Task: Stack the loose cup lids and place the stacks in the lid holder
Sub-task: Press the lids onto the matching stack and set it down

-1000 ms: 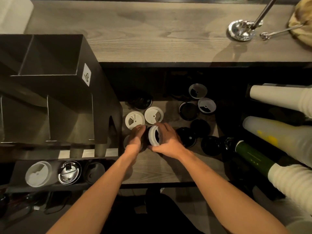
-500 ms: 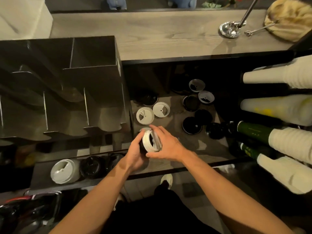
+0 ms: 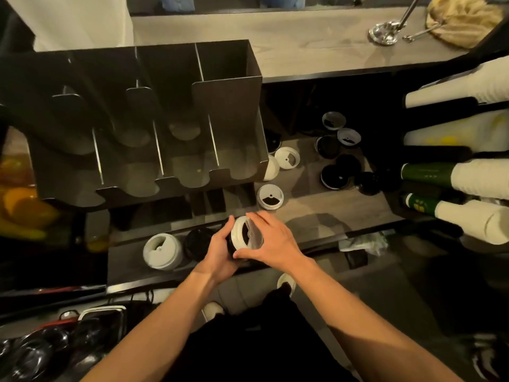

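Both hands hold one stack of lids (image 3: 245,238) on its side, white lid facing right, dark lids behind it. My left hand (image 3: 220,250) grips the stack's left end and my right hand (image 3: 271,242) covers its right face. The stack hovers at the right end of the lid holder (image 3: 132,260), a low dark tray that holds a white lid stack (image 3: 162,250) and a black lid stack (image 3: 198,244). Loose white lids (image 3: 270,196) (image 3: 287,158) and black lids (image 3: 333,177) lie on the wooden shelf (image 3: 316,208) beyond.
A tall dark divided organiser (image 3: 154,119) stands left of the loose lids. Sleeves of paper cups (image 3: 479,177) lie stacked on the right. A metal ladle (image 3: 385,31) and cloth sit on the upper counter. Two more white lids (image 3: 333,120) (image 3: 349,137) rest at the shelf's back.
Both hands lifted the lid stack off the shelf and carried it down and left toward the lid holder; the head view shifted so the organiser looks more central.
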